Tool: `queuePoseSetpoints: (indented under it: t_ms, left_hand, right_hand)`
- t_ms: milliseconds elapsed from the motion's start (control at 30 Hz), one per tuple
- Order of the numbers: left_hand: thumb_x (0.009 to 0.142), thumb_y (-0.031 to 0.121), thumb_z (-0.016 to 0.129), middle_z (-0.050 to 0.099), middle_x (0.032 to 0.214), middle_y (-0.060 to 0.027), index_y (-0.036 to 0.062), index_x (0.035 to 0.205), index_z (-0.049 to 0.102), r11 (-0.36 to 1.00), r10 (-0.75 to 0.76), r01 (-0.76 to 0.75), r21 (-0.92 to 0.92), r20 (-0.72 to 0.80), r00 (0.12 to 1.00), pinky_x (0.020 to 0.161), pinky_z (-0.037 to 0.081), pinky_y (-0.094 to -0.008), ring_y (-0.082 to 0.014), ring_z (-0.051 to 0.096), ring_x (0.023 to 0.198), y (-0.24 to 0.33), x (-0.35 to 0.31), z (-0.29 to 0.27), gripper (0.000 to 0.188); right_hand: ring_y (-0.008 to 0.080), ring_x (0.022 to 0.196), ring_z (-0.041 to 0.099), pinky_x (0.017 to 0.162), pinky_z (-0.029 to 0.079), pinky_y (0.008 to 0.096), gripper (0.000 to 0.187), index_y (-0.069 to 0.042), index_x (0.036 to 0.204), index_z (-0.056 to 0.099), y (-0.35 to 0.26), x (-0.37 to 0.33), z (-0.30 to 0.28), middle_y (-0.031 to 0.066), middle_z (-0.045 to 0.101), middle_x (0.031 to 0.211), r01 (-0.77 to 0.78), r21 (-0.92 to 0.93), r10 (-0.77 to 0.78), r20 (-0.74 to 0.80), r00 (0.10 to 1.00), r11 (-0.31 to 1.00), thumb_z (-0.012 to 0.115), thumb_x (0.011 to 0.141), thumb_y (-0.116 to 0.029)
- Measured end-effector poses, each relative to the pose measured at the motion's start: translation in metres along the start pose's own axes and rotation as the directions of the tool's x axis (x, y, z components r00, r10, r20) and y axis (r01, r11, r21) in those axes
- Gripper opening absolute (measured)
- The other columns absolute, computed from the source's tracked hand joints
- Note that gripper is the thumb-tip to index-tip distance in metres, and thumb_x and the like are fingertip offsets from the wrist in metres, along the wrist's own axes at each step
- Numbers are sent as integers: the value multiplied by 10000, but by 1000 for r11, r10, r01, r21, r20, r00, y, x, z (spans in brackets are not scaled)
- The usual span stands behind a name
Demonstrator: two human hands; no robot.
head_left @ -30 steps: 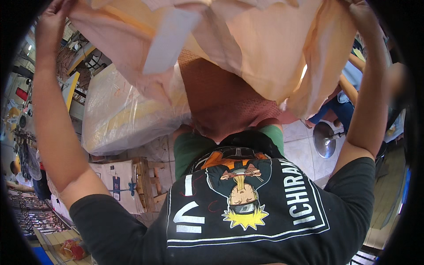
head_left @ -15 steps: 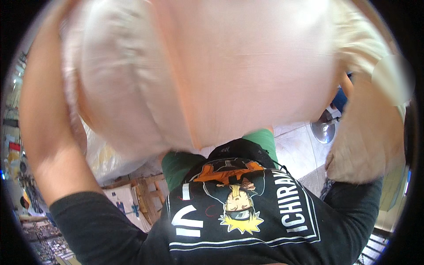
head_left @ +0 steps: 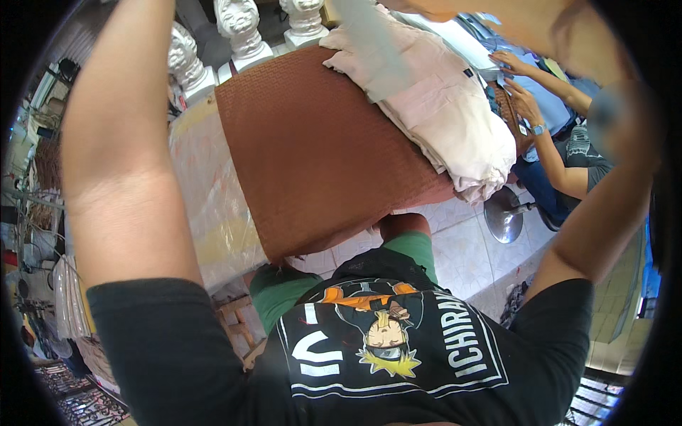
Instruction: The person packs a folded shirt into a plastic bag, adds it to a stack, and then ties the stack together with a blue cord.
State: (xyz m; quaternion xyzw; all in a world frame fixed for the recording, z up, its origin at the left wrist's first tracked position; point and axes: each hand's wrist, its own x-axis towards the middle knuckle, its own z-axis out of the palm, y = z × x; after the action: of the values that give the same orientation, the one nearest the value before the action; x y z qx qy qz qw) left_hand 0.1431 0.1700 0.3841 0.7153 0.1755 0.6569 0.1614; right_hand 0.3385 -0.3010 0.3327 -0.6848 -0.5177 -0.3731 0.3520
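My left forearm rises along the left side and leaves the picture at the top, so my left hand is out of sight. On the right my arm bends up and across the top edge; my right hand is blurred there, its fingers unclear. A smeared, see-through greyish strip hangs close by, too blurred to name. Below it a stack of pale pink garments lies folded on a brown textured cloth over the table. Neither arm touches the stack.
Plastic sheeting covers the table's left part. White balusters stand at the far edge. At right, another person's hands work over blue garments. A round metal stool base is on the tiled floor.
The pale pink garment that filled the upper view is no longer held up before me. The brown table cloth, the stack and the other person's hands now show. Both my arms have shifted.
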Motion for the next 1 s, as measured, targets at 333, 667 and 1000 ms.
queuePoseSetpoints:
  t_ms: [333, 667, 1000]
  left_hand:
    - [801, 318, 601, 679, 820, -64, 187, 1027, 674, 810, -507, 349, 472, 263, 821, 687, 477, -274, -118, 614, 755, -195, -234, -66, 271]
    - [826, 87, 592, 667, 880, -4, 84, 993, 681, 688, -725, 715, 126, 175, 666, 657, 451, -169, -53, 582, 733, -250, -289, -157, 189]
    - [855, 185, 584, 582, 1165, -99, 29, 1211, 525, 618, -776, 704, 350, 125, 618, 915, 400, -267, -162, 548, 1060, -165, -305, -235, 393]
  right_hand:
    - [371, 691, 607, 588, 476, 422, 287, -47, 1042, 573, -169, -189, 117, 215, 603, 758, -276, 252, -5, 746, 666, 928, 571, 756, -15]
    - [426, 586, 550, 525, 424, 475, 184, -20, 1012, 459, -272, -213, 203, 234, 541, 599, -620, 527, -463, 841, 280, 582, 496, 876, -139]
    - [290, 921, 586, 802, 476, 355, 359, -31, 1093, 576, -243, -204, 220, 135, 605, 1028, -408, 751, -567, 660, 493, 519, 631, 800, -230]
